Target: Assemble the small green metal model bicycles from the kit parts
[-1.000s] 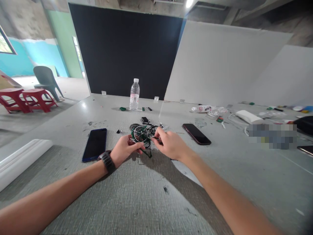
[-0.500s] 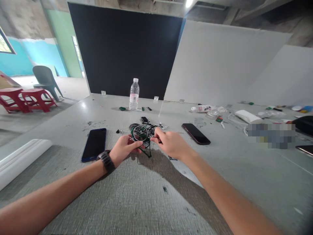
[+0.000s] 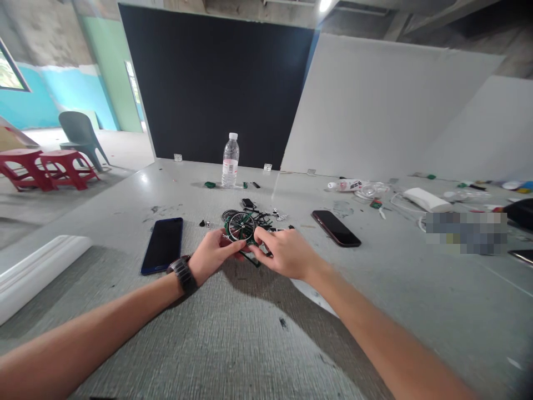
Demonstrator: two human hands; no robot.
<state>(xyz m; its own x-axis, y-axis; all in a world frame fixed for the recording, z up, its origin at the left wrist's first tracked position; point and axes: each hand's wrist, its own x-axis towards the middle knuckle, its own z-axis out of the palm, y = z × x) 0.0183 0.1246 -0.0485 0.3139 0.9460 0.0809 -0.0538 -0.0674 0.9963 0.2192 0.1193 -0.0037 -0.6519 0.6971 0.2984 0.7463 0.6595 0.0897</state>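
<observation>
My left hand is closed on a small model bicycle with black spoked wheels and dark green frame parts, thumb across the lower edge of the front-facing wheel. A thin dark bar of it slants down between the hands. At the wheel's right side, my right hand pinches with thumb and forefinger; whatever lies between those fingertips is hidden. Just behind the wheel lie loose dark bicycle parts and a small black block. Tiny black and silver pieces rest left of the wheel.
A dark blue phone lies left, another phone right. Behind stands a clear water bottle, with small green pieces beside it. A white long object is at far left. Cables and a white device lie right.
My right hand has turned and its fingertips have moved slightly left and down against the model bicycle. The slanting bar sits a little flatter. My left hand keeps its hold.
</observation>
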